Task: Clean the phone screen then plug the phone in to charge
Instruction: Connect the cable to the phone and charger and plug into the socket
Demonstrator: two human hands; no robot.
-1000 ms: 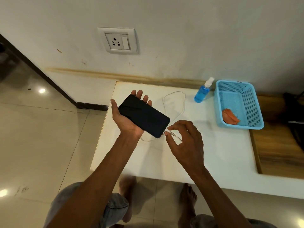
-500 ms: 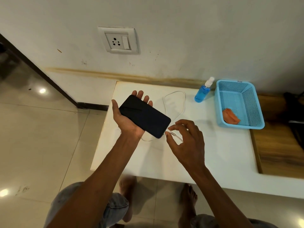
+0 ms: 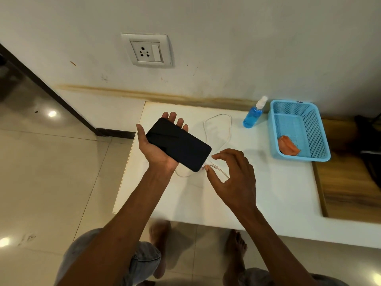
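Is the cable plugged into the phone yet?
Cannot tell. The right hand pinches the cable connector at the bottom edge of the phone, lying in the left hand, but whether it is seated is unclear.

Stained white wall (image 3: 247, 38), socket plate (image 3: 147, 51); glossy tiled floor (image 3: 51, 172); white table (image 3: 278, 193).

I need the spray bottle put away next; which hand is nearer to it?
Right. The right hand pinches the cable end at the phone, below-left of the spray bottle; the left hand, cradling the phone, is farther left.
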